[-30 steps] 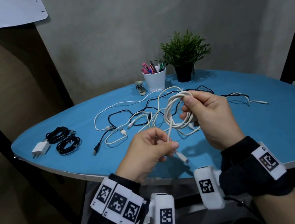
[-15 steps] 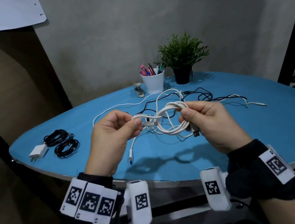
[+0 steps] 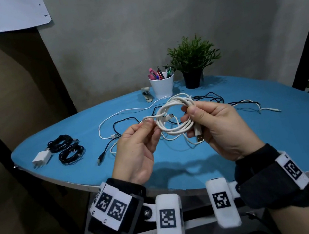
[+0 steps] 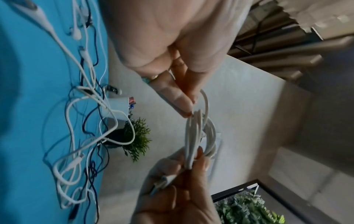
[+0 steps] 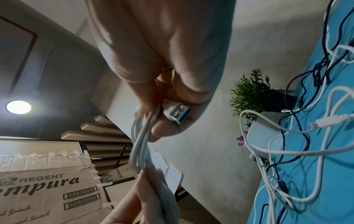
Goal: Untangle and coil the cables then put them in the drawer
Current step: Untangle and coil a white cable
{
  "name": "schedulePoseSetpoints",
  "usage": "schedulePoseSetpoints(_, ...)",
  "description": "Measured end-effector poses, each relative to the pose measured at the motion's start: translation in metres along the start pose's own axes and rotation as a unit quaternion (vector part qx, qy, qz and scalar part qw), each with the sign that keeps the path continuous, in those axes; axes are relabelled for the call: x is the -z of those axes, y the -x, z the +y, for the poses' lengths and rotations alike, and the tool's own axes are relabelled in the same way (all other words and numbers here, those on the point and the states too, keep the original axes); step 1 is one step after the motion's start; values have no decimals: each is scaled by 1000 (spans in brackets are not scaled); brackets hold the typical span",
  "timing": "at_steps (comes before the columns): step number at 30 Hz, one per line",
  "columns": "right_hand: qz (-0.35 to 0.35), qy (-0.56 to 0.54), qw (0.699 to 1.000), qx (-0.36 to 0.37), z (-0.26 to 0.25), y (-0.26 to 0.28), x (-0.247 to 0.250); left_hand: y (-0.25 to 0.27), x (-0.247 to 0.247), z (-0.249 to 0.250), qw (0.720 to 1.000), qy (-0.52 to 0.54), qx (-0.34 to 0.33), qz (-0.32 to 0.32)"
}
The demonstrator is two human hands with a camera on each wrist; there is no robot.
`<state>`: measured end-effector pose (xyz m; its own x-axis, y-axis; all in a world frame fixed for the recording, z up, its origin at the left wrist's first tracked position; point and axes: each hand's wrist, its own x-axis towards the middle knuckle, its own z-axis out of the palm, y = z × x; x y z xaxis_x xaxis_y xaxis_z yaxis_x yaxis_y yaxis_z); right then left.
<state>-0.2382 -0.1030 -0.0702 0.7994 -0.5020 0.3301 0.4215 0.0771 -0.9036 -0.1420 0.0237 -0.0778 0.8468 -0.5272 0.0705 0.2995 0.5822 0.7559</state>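
Above the blue table I hold a white cable coil between both hands. My right hand grips the loops on their right side, and the coil's USB plug sticks out below its palm. My left hand pinches the cable's loose end at the coil's left side. The left wrist view shows the left fingertips on the strand above the coil. In the right wrist view the right fingers clamp the plug and the loops. No drawer is in view.
A tangle of black and white cables lies on the table behind my hands. Two coiled black cables and a white charger lie at the left. A stapler, pen cup and potted plant stand at the back.
My left hand rose from below the coil to its left side and drew the loose end up against the loops. The right hand kept its grip on the coil.
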Motion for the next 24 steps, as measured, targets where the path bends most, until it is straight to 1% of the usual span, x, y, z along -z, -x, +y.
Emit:
schedulePoseSetpoints(1, 1, -11, 1000, -2, 1, -1, -1, 1, -2, -1, 1000, 0, 7, 0)
schedulePoseSetpoints(3, 7, -33, 999, -6, 1, -2, -1, 3, -4, -5, 999, -35, 10, 0)
schedulePoseSetpoints(6, 14, -34, 999, -1, 1, -3, 0, 5, -4, -15, 996, -88, 9, -5)
schedulePoseSetpoints(12, 17, -10, 1000, -9, 3, 0, 1, 6, -3, -21, 987, -150, 14, -52)
schedulePoseSetpoints(16, 34, -2, 999, -18, 4, -2, 2, 8, -4, -23, 968, -239, -14, -77)
schedulePoseSetpoints(19, 66, 12, 998, -6, 7, -5, 6, 12, -2, -21, 950, -294, -4, -109)
schedulePoseSetpoints(21, 75, 20, 997, 1, 9, -5, 7, 14, -2, -19, 951, -285, 15, -119)
schedulePoseSetpoints(24, 58, 41, 997, 9, 12, -4, 4, 14, -5, -20, 961, -260, 16, -95)
